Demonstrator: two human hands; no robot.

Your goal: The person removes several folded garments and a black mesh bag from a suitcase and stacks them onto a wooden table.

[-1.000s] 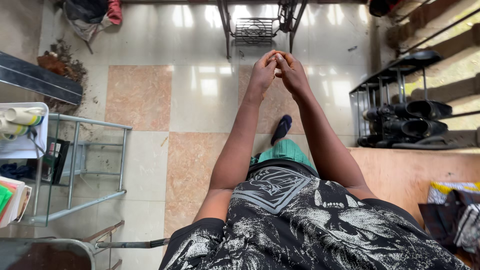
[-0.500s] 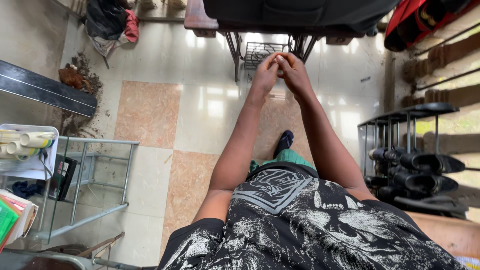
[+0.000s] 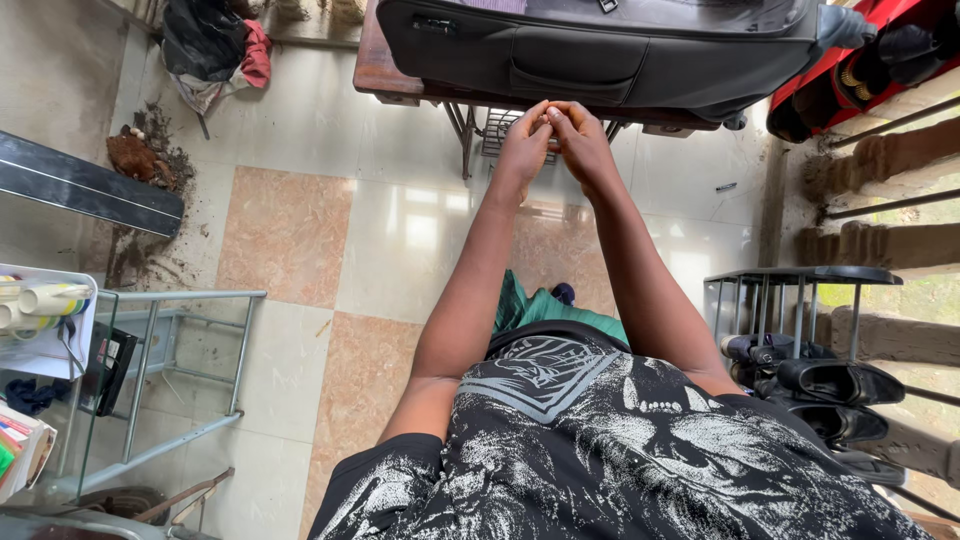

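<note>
While held out at arm's length, noted left hand (image 3: 524,140) and right hand (image 3: 583,140) pressed together, fingertips (image 3: 541,112) curled inward and meeting in a tight pinch. Could not tell whether anything small lay in that pinch; nothing visible between the digits. Both hands nearly closed, thumbs tucked against forefingers.

Judged fine fingertip work of this kind best done with wrists braced against each other, elbows steady, and the pinch brought closer to the eyes, since detail was lost at full reach.

Located nearest object just beyond the hands: dark soft-sided suitcase (image 3: 600,50), lying flat on brown wooden table (image 3: 375,70), zips shut, contents hidden. Saw black iron treadle frame (image 3: 500,135) beneath the table, behind the hands.

Logged containers further out:
- white plastic tray (image 3: 50,345), far left, holding pale rolled tubes (image 3: 45,297).
- grey metal shelf frame (image 3: 170,340) beside it, lower tiers mostly bare.
- black metal shoe rack (image 3: 800,275), right, holding black shoes (image 3: 830,380).

Recorded heap of dark and red cloth (image 3: 215,45) and scatter of soil (image 3: 140,160) on glossy tiled floor (image 3: 290,230), well apart from the hands.
</note>
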